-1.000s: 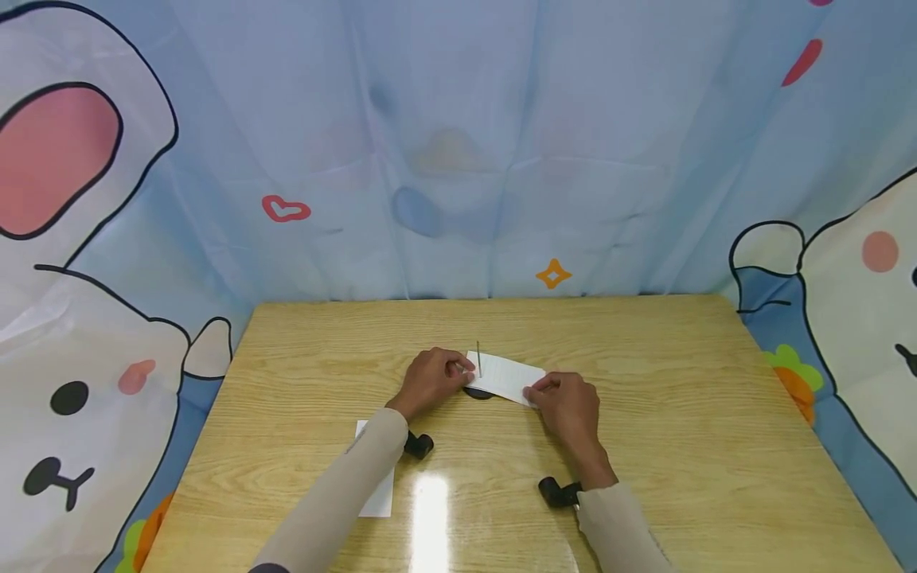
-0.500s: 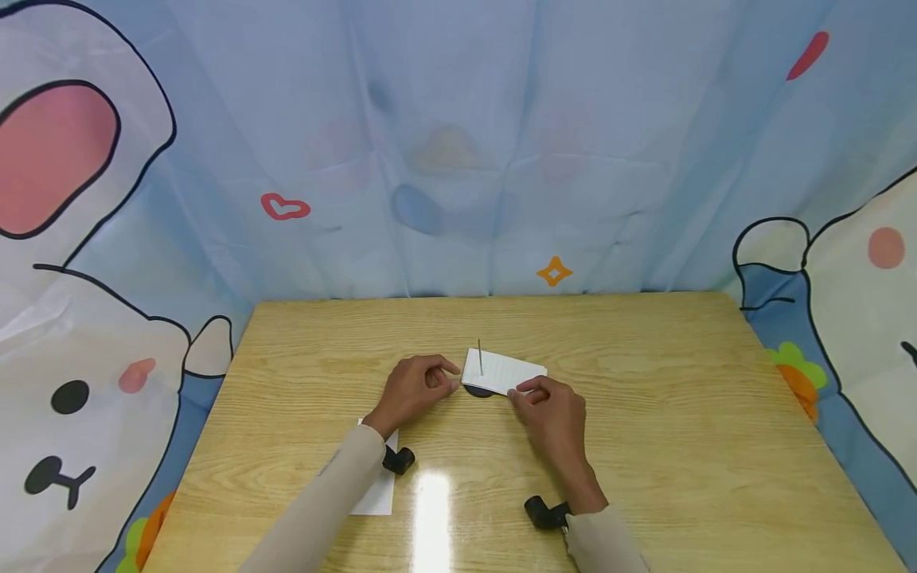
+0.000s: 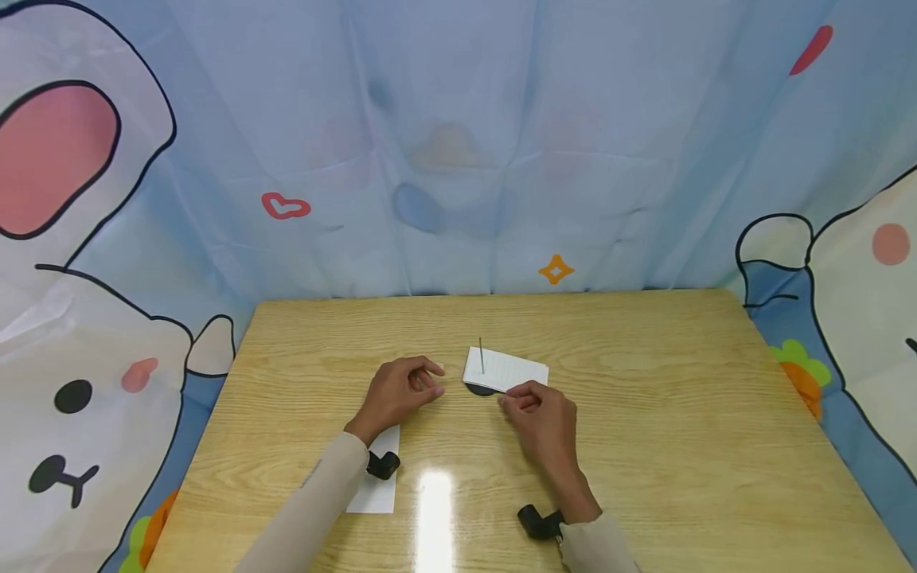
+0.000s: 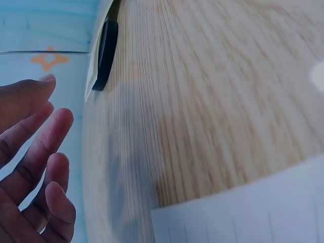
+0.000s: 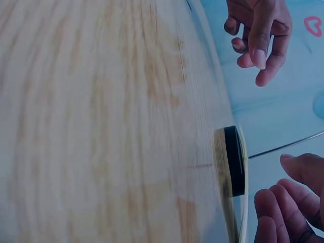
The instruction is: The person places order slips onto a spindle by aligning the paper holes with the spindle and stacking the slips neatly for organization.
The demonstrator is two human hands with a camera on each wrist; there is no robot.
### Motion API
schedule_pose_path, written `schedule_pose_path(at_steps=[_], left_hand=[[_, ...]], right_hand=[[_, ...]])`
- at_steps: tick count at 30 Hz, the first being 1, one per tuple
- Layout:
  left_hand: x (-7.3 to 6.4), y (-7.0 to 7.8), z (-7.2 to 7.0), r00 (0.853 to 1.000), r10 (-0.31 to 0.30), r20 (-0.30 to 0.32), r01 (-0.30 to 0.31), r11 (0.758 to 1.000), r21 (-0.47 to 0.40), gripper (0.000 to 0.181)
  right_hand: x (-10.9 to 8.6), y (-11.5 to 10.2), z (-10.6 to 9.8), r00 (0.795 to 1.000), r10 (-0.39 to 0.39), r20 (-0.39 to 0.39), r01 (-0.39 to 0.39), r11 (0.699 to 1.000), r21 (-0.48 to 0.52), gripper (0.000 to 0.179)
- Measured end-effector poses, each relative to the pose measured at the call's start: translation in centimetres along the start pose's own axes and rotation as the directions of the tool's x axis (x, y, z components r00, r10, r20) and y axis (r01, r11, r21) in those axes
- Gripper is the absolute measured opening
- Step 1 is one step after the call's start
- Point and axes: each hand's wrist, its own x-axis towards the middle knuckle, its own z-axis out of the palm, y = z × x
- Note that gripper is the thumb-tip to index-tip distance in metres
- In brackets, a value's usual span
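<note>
A paper spike with a thin upright metal rod (image 3: 481, 356) and a round black base (image 3: 481, 389) stands at the table's middle. Lined white slips of paper (image 3: 512, 370) are pierced by the rod and lie over the base, jutting to the right. My left hand (image 3: 397, 394) hovers to the left of the spike, fingers loosely bent and holding nothing. Close to the slips' front edge is my right hand (image 3: 544, 418); the right wrist view shows a gap between its thumb and fingers, with nothing held. The black base (image 5: 234, 161) shows there from the side.
Another lined white sheet (image 3: 376, 493) lies on the wooden table (image 3: 680, 414) at front left, partly under my left forearm. Behind the table hangs a blue cartoon curtain (image 3: 458, 159). A black camera sits on each wrist.
My left hand has let go of the slips' left end and drawn back left. My right hand has come off their right end, moving left and nearer me. The slips stay on the spike.
</note>
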Motion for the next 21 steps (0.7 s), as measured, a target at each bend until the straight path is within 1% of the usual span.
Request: schedule_pose_path(at_steps=[4,11,15,21], left_hand=[[-0.3,-0.2,-0.3,1.0,-0.011,-0.004,0.011,1.0,-0.008,0.024],[-1.1,-0.7,-0.9,0.999,-0.031,-0.035,0.03,0.999,-0.023,0.023],[-1.4,-0.9,-1.1,0.999,-0.031,-0.043,0.03,0.999,-0.028,0.023],[-1.6,-1.3,-1.3,0.998,-0.046,-0.049,0.045,0.998,-0.035,0.024]], right_hand=[[-0.2,-0.1,0.3,1.0,-0.004,-0.003,0.004,1.0,-0.002,0.011],[-0.6,-0.2,0.6,1.0,0.016,0.024,-0.016,1.0,0.017,0.01],[-0.7,-0.3,0.7,0.999,0.014,0.03,-0.014,1.0,0.012,0.01],[-0.7,-0.4,0.8,1.0,0.004,0.028,-0.004,1.0,0.018,0.01]])
